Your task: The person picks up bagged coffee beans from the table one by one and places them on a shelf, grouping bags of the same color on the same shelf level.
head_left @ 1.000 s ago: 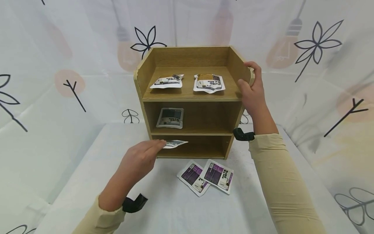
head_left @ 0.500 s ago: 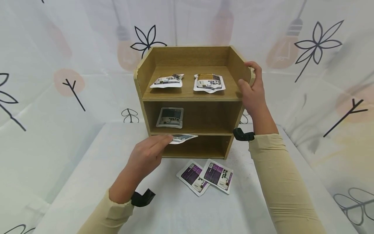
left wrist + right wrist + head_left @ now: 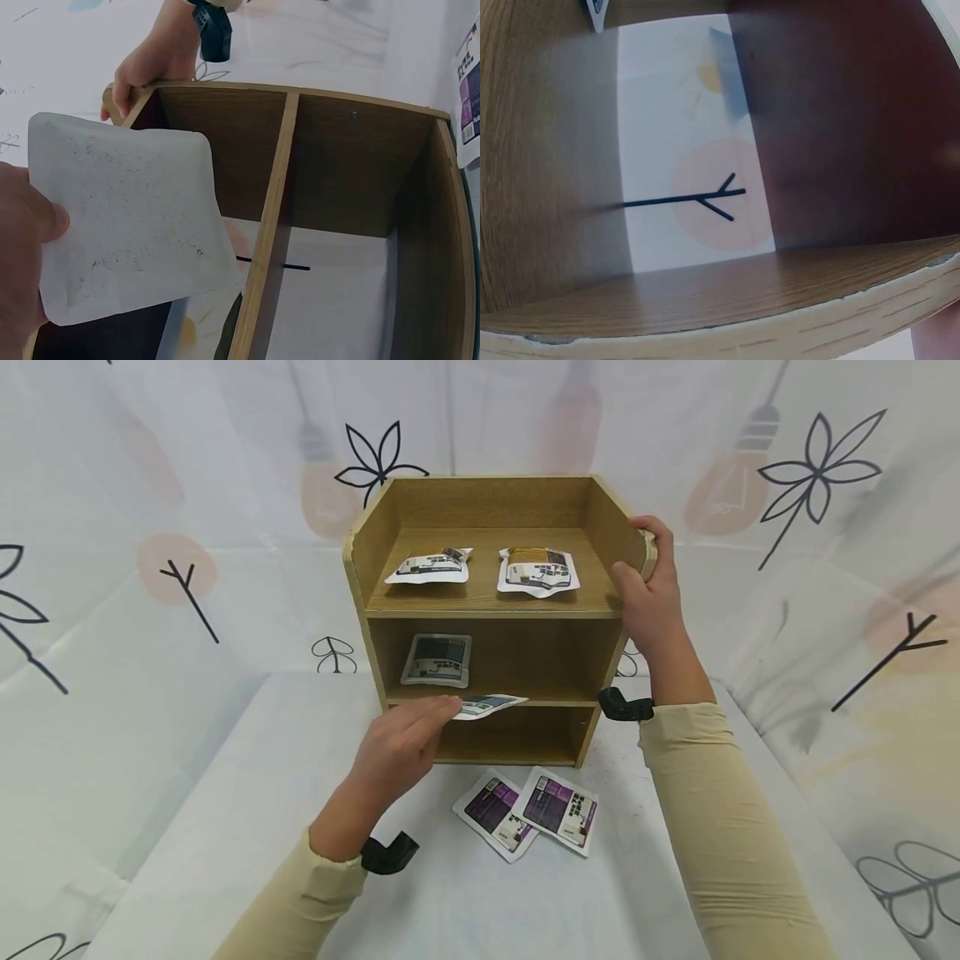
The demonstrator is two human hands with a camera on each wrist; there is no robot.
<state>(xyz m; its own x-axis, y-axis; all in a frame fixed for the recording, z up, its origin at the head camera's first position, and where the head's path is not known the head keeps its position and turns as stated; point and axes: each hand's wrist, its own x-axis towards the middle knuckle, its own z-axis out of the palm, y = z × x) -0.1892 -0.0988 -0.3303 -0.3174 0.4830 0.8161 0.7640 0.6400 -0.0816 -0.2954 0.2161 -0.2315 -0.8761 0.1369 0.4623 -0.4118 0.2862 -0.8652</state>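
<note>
My left hand pinches the near edge of a flat white pouch, held nearly level before the front edge of the middle shelf. The left wrist view shows the pouch's plain white underside. With thumb and fingers my right hand grips the upper right side panel of a small wooden shelf unit. On its top shelf lie two white pouches with brown and dark print, a left pouch and a right pouch. A dark-fronted pouch occupies the middle shelf's left part.
Two overlapping purple-and-white pouches, a left one and a right one, lie on the white table before the unit. A patterned white sheet hangs behind. In the left wrist view a shelf board divides the compartments.
My left hand has carried the pouch right and upward, from before the bottom compartment to the middle shelf's front edge. My right hand keeps its grip on the side panel.
</note>
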